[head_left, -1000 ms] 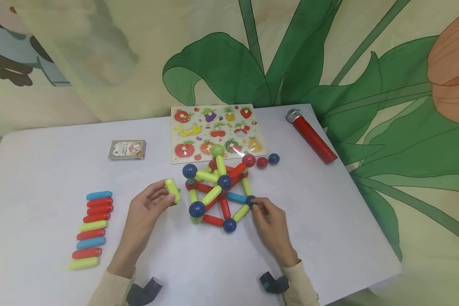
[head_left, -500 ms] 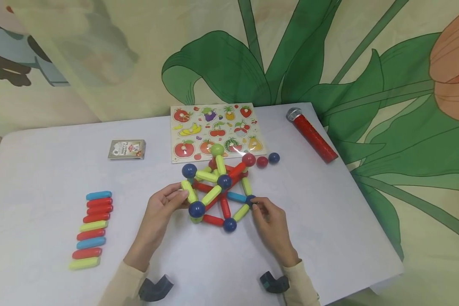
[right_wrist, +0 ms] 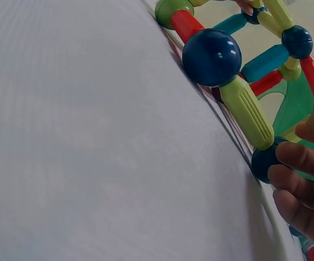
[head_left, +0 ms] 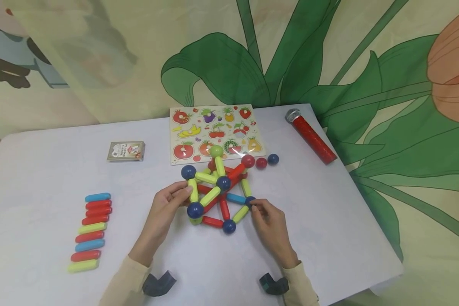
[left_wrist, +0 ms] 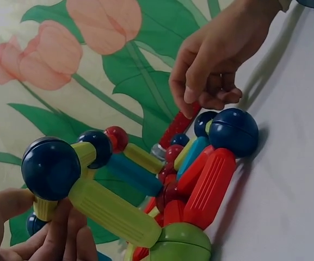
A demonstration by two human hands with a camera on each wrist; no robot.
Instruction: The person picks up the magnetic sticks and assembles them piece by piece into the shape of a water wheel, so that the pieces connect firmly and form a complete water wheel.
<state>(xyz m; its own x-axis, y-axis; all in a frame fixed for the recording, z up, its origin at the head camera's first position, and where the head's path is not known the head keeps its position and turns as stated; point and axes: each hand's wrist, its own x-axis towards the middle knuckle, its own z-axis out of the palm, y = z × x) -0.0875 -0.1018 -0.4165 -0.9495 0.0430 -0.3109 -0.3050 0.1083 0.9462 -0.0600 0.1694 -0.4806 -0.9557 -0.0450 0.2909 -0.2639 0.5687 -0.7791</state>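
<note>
A framework of magnetic rods and balls (head_left: 224, 208) stands on the table, in yellow-green, red and blue. At its left side my left hand (head_left: 162, 212) pinches a yellow-green magnetic rod (head_left: 193, 191) between thumb and fingers. The rod spans two blue balls, the nearer one (head_left: 195, 210) and the farther one (head_left: 188, 172). In the left wrist view the near ball (left_wrist: 50, 168) sits just above my fingertips. My right hand (head_left: 271, 227) holds the blue corner ball (head_left: 248, 202) at the right with its fingertips. That ball (right_wrist: 264, 163) is partly covered by fingers in the right wrist view.
Several loose rods (head_left: 89, 245) lie in a column at the left. Behind the framework are a fruit puzzle board (head_left: 218, 131), a loose red ball (head_left: 261, 163) and a blue ball (head_left: 273, 159). A playing-card box (head_left: 126, 151) and a red microphone (head_left: 313, 139) lie farther back.
My left hand has moved right with the yellow-green rod, bringing it from beside the framework to between the two left blue balls. The right hand stays at the corner ball.
</note>
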